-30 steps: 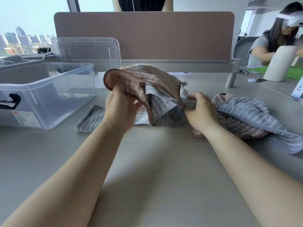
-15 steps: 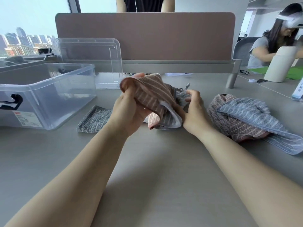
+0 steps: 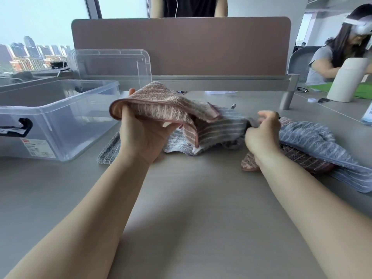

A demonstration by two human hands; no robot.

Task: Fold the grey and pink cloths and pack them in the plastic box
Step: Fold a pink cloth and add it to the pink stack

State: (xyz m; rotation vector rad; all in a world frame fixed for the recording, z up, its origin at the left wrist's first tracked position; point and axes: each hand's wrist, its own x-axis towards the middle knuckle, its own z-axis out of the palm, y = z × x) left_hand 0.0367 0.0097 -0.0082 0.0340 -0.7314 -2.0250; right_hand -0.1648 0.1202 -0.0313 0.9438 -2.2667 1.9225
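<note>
Our left hand was closed on one end of a pink striped cloth, thumb under the hem and fingertips over the far edge, lifting it off the desk. Our right hand pinched the other end, where the cloth showed its grey striped side, fingers curled tight around a bunched corner. The span between our hands sagged a little and hid the desk behind it. Under our left hand lay a folded grey cloth, flat on the desk, partly covered by our wrist. Just beyond our right hand sat a loose heap of grey and pink cloths, touching our knuckles. To the left of our left hand stood the clear plastic box, open, with its lid propped upright behind it against the desk divider. Far to the right another person worked at a neighbouring desk beside a white cylinder.
</note>
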